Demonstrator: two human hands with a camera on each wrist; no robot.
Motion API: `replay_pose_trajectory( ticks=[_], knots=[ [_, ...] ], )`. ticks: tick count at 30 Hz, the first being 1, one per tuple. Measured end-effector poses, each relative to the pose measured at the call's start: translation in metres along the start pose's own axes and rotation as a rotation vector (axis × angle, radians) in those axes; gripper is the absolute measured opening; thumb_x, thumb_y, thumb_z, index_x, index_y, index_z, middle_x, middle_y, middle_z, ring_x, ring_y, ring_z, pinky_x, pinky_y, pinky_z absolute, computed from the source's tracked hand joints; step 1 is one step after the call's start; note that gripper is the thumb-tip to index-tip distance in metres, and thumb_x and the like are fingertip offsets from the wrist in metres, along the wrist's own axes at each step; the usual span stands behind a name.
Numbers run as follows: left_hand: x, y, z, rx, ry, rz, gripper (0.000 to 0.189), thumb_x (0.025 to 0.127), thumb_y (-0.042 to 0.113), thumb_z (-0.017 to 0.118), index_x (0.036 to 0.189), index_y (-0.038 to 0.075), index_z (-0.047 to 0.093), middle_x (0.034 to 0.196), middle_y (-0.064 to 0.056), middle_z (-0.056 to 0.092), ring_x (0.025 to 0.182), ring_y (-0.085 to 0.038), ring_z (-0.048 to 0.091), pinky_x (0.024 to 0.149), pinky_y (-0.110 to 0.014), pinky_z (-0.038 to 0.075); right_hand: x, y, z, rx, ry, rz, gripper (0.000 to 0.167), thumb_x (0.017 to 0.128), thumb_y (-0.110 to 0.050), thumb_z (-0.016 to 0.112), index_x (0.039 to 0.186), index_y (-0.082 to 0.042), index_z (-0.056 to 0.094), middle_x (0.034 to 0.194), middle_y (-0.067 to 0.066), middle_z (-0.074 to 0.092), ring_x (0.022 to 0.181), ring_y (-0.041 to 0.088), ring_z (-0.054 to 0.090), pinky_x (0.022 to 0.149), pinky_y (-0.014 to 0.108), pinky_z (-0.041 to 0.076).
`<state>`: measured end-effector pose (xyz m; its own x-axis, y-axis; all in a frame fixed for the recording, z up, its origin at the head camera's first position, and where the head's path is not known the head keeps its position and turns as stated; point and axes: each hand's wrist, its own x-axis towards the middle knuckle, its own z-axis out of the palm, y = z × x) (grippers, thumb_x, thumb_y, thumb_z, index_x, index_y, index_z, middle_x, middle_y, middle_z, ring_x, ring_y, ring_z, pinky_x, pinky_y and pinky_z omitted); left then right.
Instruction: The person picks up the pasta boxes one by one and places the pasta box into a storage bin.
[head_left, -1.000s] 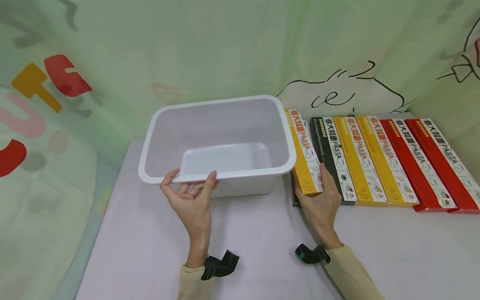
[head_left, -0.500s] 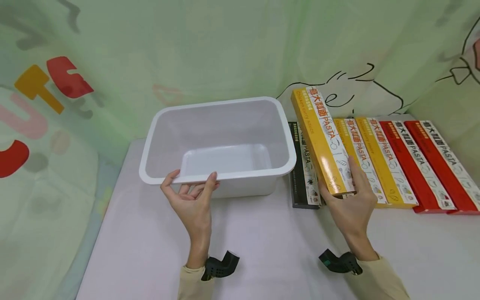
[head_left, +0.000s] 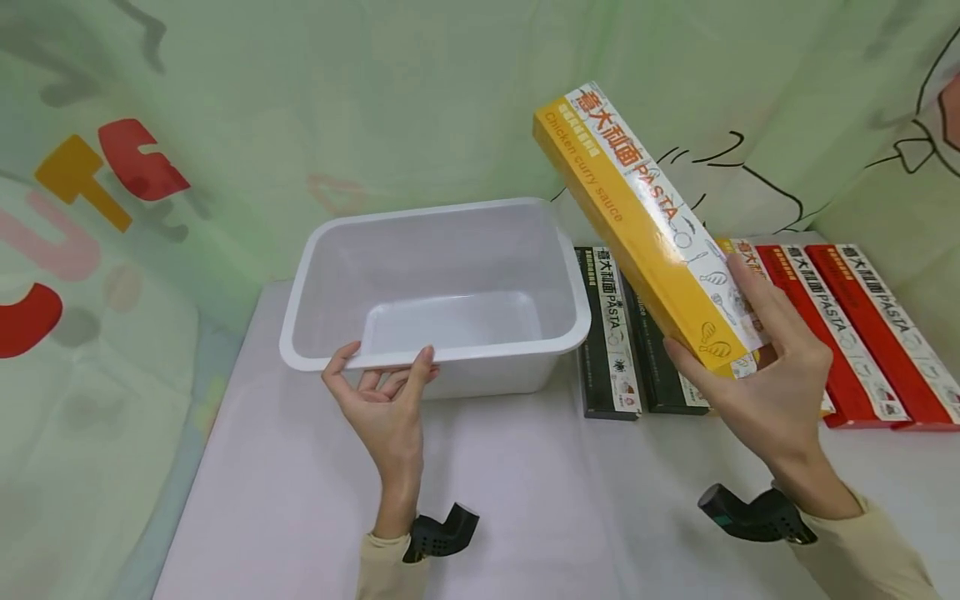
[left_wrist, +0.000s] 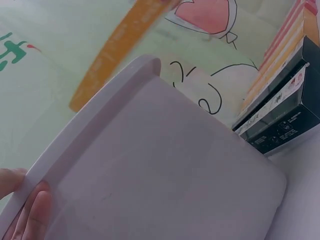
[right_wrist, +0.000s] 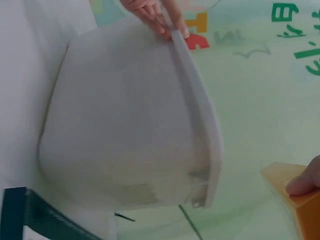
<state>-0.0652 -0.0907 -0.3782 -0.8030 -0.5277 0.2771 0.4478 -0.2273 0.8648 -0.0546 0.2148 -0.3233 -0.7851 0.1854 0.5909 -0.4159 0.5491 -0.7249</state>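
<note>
A yellow pasta box (head_left: 645, 225) labelled chicken curry sauce is held up, tilted, by my right hand (head_left: 772, 375), which grips its lower end. In the right wrist view a finger (right_wrist: 306, 181) presses on the yellow box's end. My left hand (head_left: 386, 408) pinches the front rim of a white plastic tub (head_left: 480, 367), thumb and fingers on either side of the edge. The left wrist view shows those fingers (left_wrist: 39, 212) under the rim. Nothing lies inside the part of the tub that shows.
Right of the tub lie two black pasta boxes (head_left: 611, 342), a mostly hidden yellow box (head_left: 742, 250) and two red boxes (head_left: 843, 342), side by side on the white table (head_left: 517, 483). A printed green curtain (head_left: 435, 100) hangs behind.
My right hand has lifted the yellow pasta box off the left end of the row, moving it up and to the right. The left hand has stayed on the tub rim.
</note>
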Motion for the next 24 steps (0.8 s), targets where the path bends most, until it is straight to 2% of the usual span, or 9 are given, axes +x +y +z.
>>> replay_pose_trajectory(
  ticks=[4,8,9,10,13,16,17,21,24],
  knots=[
    [0.0,-0.001,-0.001,-0.002,0.002,0.0,0.074,0.083,-0.009,0.083,0.136,0.004,0.033,0.091,-0.023,0.066,0.064,-0.026,0.074,0.073,-0.043,0.068,0.018,-0.012,0.003,0.047,-0.068,-0.069,0.093,0.068,0.019,0.081,0.152,-0.011,0.054,0.152,0.009,0.055,0.13,0.015,0.053,0.096,0.006,0.049],
    [0.001,-0.001,-0.002,-0.004,0.006,0.0,0.074,0.083,-0.009,0.083,0.137,0.003,0.033,0.093,-0.025,0.066,0.065,-0.024,0.074,0.073,-0.042,0.068,0.033,-0.022,0.008,0.069,-0.142,-0.14,0.091,0.066,0.016,0.083,0.149,-0.009,0.057,0.146,0.003,0.06,0.122,0.015,0.055,0.093,0.008,0.051],
    [0.001,-0.002,-0.002,-0.006,0.008,0.0,0.074,0.083,-0.009,0.083,0.137,0.004,0.034,0.093,-0.026,0.066,0.065,-0.024,0.074,0.073,-0.042,0.068,0.036,-0.024,0.009,0.078,-0.166,-0.163,0.089,0.067,0.015,0.083,0.149,-0.008,0.057,0.145,0.003,0.061,0.122,0.014,0.056,0.093,0.009,0.051],
    [0.001,-0.002,-0.002,-0.008,0.009,0.0,0.074,0.082,-0.009,0.083,0.137,0.004,0.034,0.093,-0.027,0.065,0.065,-0.024,0.074,0.073,-0.042,0.068,0.039,-0.025,0.011,0.071,-0.192,-0.193,0.08,0.074,0.006,0.085,0.149,-0.007,0.057,0.145,0.004,0.062,0.123,0.013,0.056,0.093,0.01,0.051],
    [0.001,-0.002,-0.002,-0.013,0.009,0.002,0.074,0.083,-0.009,0.083,0.137,0.005,0.034,0.093,-0.027,0.066,0.065,-0.024,0.074,0.073,-0.042,0.068,0.046,-0.028,0.018,0.04,-0.283,-0.275,0.078,0.078,-0.004,0.085,0.15,-0.006,0.055,0.149,0.007,0.06,0.129,0.01,0.055,0.092,0.008,0.049],
    [0.001,-0.002,-0.002,-0.015,0.008,0.003,0.074,0.083,-0.009,0.083,0.137,0.005,0.034,0.092,-0.025,0.066,0.065,-0.024,0.074,0.073,-0.042,0.068,0.052,-0.029,0.026,0.01,-0.384,-0.338,0.082,0.078,-0.005,0.086,0.152,-0.004,0.052,0.151,0.012,0.057,0.136,0.018,0.055,0.098,0.007,0.045],
    [0.001,-0.002,-0.002,-0.018,0.006,0.003,0.074,0.083,-0.009,0.082,0.137,0.004,0.033,0.091,-0.025,0.066,0.066,-0.024,0.074,0.073,-0.042,0.068,0.054,-0.03,0.029,0.012,-0.416,-0.348,0.087,0.072,0.003,0.084,0.152,-0.004,0.051,0.151,0.013,0.057,0.136,0.023,0.055,0.099,0.007,0.045],
    [0.001,-0.002,-0.001,-0.026,-0.001,-0.004,0.075,0.083,-0.009,0.082,0.138,0.003,0.032,0.091,-0.026,0.065,0.065,-0.023,0.074,0.073,-0.042,0.068,0.062,-0.029,0.039,0.006,-0.523,-0.358,0.091,0.068,0.005,0.089,0.151,-0.004,0.053,0.15,0.014,0.058,0.133,0.037,0.056,0.102,0.01,0.042],
    [0.001,-0.002,-0.001,-0.019,-0.003,-0.009,0.076,0.083,-0.01,0.082,0.138,0.004,0.032,0.093,-0.03,0.064,0.066,-0.022,0.074,0.072,-0.04,0.068,0.07,-0.027,0.047,-0.011,-0.593,-0.355,0.087,0.07,0.002,0.091,0.149,-0.004,0.055,0.149,0.014,0.059,0.13,0.038,0.058,0.103,0.025,0.05]
  ],
)
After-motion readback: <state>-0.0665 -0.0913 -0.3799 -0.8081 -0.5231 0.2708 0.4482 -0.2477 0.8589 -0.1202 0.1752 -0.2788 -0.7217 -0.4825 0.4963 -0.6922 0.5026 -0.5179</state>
